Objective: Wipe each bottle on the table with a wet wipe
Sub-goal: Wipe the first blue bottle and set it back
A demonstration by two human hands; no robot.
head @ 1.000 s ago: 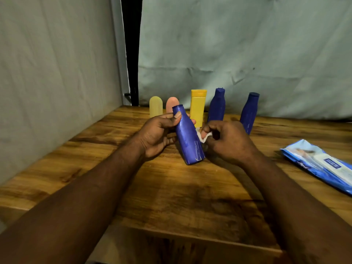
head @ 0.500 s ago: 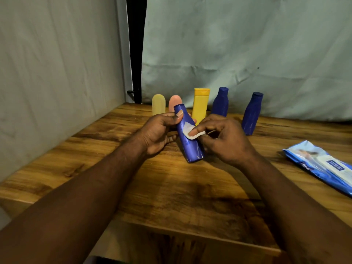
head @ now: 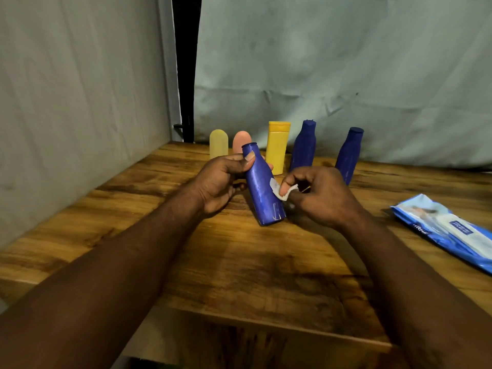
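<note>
The left hand is closed round the neck and shoulder of a dark blue bottle. Its thumb lies across the front just below the mouth, its fingers wrap behind, and one fingertip shows past the far side. The right hand has its fingers drawn in and pinches a small crumpled wet wipe between thumb and forefinger, with the wipe pressed against the bottle's right flank about halfway up. The bottle is tilted, mouth leaning up and to the left, base low and toward the camera. Whether the base touches the wooden table or hangs just above it cannot be told. Both forearms reach in from the near edge and meet over the middle of the table. Behind the hands a row of five stands upright along the far edge. From left to right these are a pale yellow bottle, a peach bottle partly hidden by the held one, a bright yellow bottle, a second blue bottle and a third blue bottle whose lower part is behind the right hand. Well apart to the right, a blue and white pack of wipes lies flat. Grey cloth hangs behind the table and on its left.
</note>
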